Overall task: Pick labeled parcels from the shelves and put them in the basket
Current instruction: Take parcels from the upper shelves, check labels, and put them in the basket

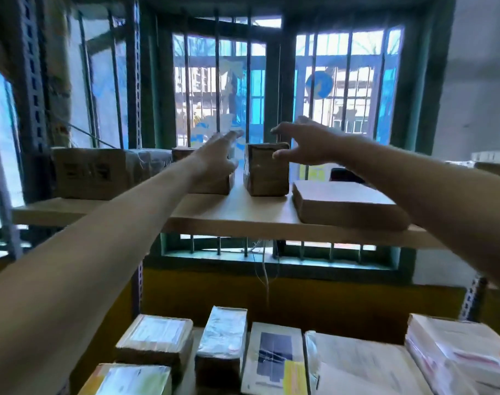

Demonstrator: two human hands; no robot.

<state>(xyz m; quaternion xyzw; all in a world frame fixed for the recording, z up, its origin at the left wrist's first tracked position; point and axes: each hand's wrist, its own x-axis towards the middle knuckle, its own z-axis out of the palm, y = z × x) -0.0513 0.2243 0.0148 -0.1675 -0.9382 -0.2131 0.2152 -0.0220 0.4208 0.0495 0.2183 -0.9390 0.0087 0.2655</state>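
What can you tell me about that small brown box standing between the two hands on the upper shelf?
The small brown box looks like creased cardboard under shiny tape. It stands upright on the wooden shelf board, clear of the flat parcel on its right. No label can be made out on the faces shown. The right hand spreads open over its top right corner, thumb by the edge; whether it touches is unclear. The left hand reaches with straight fingers just to its left.

The left hand (217,155) hides part of a brown box (218,188); lower parcel labels (157,333) blur unreadably.
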